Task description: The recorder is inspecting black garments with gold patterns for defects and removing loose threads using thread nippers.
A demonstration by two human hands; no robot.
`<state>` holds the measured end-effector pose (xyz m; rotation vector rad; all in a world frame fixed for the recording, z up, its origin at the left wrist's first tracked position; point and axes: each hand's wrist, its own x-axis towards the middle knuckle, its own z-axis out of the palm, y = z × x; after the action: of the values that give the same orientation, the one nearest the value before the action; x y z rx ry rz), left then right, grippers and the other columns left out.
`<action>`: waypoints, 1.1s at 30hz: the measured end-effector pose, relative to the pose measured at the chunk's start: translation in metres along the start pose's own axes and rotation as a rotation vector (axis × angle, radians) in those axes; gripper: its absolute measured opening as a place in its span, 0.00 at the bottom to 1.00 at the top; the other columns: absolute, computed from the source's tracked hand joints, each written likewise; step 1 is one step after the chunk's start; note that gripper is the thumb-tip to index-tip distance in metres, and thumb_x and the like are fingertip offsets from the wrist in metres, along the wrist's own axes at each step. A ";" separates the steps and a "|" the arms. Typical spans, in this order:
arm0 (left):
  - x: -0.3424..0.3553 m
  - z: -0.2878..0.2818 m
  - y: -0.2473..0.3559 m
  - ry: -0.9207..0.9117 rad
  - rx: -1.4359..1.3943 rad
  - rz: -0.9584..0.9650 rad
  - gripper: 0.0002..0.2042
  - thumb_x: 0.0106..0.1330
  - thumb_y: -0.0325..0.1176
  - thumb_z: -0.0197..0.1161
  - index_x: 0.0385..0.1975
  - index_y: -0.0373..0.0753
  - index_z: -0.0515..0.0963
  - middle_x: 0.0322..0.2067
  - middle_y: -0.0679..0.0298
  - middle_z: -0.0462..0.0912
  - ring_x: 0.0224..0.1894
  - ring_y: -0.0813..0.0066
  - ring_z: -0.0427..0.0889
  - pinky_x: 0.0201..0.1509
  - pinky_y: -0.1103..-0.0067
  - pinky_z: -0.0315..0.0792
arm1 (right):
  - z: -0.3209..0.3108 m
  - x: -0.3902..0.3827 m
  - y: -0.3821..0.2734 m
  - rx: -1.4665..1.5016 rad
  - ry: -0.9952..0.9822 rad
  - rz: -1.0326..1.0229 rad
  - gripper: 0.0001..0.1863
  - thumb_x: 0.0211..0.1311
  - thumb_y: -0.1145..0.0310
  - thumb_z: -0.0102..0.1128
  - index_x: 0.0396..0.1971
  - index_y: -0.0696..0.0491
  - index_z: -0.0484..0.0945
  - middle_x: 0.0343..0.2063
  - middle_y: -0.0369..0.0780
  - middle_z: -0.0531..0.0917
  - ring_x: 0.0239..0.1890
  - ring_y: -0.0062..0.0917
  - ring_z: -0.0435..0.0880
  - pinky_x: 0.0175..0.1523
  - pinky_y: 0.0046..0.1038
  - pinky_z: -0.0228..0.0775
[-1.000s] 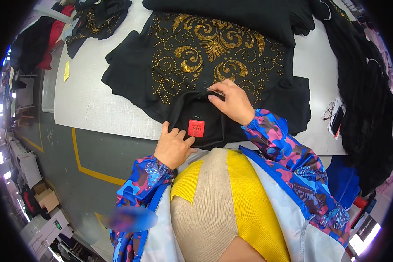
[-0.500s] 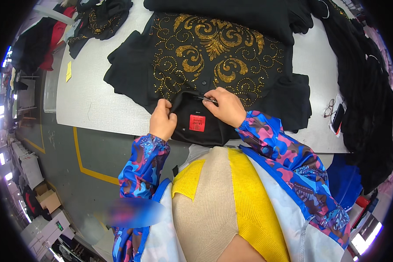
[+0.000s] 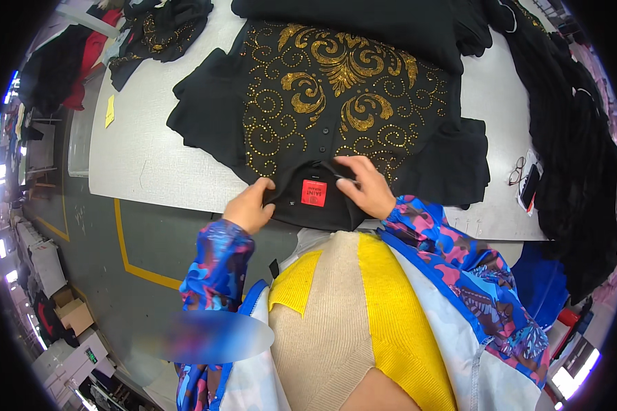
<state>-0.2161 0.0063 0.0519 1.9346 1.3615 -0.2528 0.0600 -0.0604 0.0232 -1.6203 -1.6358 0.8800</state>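
Note:
A black button-front shirt [image 3: 332, 103] with gold scroll and dot decoration lies on the white table, its neck toward me and its collar opening spread. Inside the neck a red label [image 3: 314, 193] shows. My left hand [image 3: 251, 205] is closed in a pinch at the left edge of the neck. On the opposite side, my right hand [image 3: 369, 188] has thumb and forefinger bent around a small slim metal tool [image 3: 346, 180], mostly hidden by the fingers. The tool is beside the neck edge; its exact kind is unclear.
Folded black cloth [image 3: 356, 24] lies across the shirt's far end. Another gold-decorated black garment [image 3: 159, 34] is at the far left, near a yellow note [image 3: 110, 111]. Glasses [image 3: 517, 171] and a phone [image 3: 530, 183] rest at right, beside hanging black garments [image 3: 562, 130].
Both hands have come slightly nearer me, and the right has moved a little to the right. The collar opening has slid toward me, showing another button. The tool's tip has withdrawn from the neckline.

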 end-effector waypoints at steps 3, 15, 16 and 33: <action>0.017 -0.037 -0.028 0.046 -0.203 0.133 0.14 0.61 0.41 0.63 0.41 0.40 0.76 0.29 0.59 0.81 0.31 0.66 0.80 0.38 0.72 0.72 | -0.016 -0.010 0.036 0.196 0.315 0.136 0.20 0.57 0.66 0.63 0.50 0.54 0.75 0.45 0.43 0.77 0.44 0.31 0.80 0.46 0.27 0.74; 0.095 0.005 -0.119 0.586 0.307 -0.242 0.28 0.65 0.51 0.55 0.65 0.63 0.59 0.67 0.64 0.55 0.68 0.63 0.56 0.63 0.44 0.51 | -0.150 -0.094 0.216 -0.768 0.594 0.456 0.15 0.64 0.63 0.55 0.51 0.38 0.76 0.47 0.38 0.75 0.45 0.33 0.80 0.47 0.31 0.73; 0.092 0.006 -0.116 0.642 0.333 -0.276 0.28 0.64 0.49 0.57 0.65 0.60 0.60 0.66 0.62 0.57 0.67 0.63 0.57 0.63 0.46 0.52 | -0.151 -0.094 0.216 -0.762 0.620 0.445 0.15 0.64 0.63 0.55 0.51 0.38 0.76 0.48 0.37 0.75 0.45 0.33 0.80 0.47 0.31 0.73; -0.009 0.059 0.019 0.749 0.445 0.240 0.09 0.55 0.32 0.67 0.36 0.47 0.81 0.24 0.66 0.75 0.29 0.67 0.74 0.39 0.70 0.61 | -0.155 -0.082 0.235 -0.778 0.680 0.476 0.14 0.63 0.63 0.56 0.49 0.37 0.77 0.48 0.37 0.75 0.44 0.33 0.81 0.45 0.32 0.75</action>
<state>-0.1886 -0.0427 0.0244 2.7043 1.5914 0.3582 0.3202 -0.1393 -0.0870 -2.5312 -1.1456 -0.2025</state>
